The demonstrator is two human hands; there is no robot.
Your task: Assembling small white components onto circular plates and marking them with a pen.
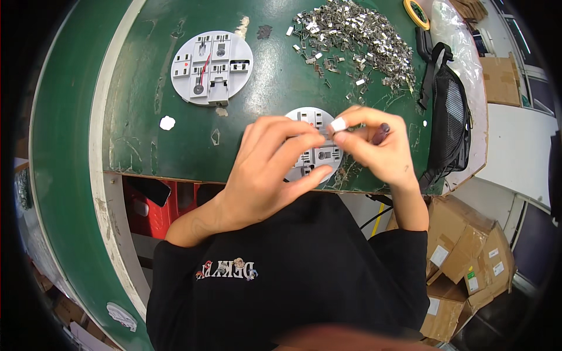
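Together, both hands [328, 149] over grey round plate [314, 157], metal clips [357, 35] nearby

Even light — edges bent, perhaps soft

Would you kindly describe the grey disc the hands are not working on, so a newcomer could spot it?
On the green table, look left of the pile of metal clips. The free disc lies there alone, away from both hands. Unlike the other disc, half hidden under the fingers, it is fully visible and has a red wire across it.
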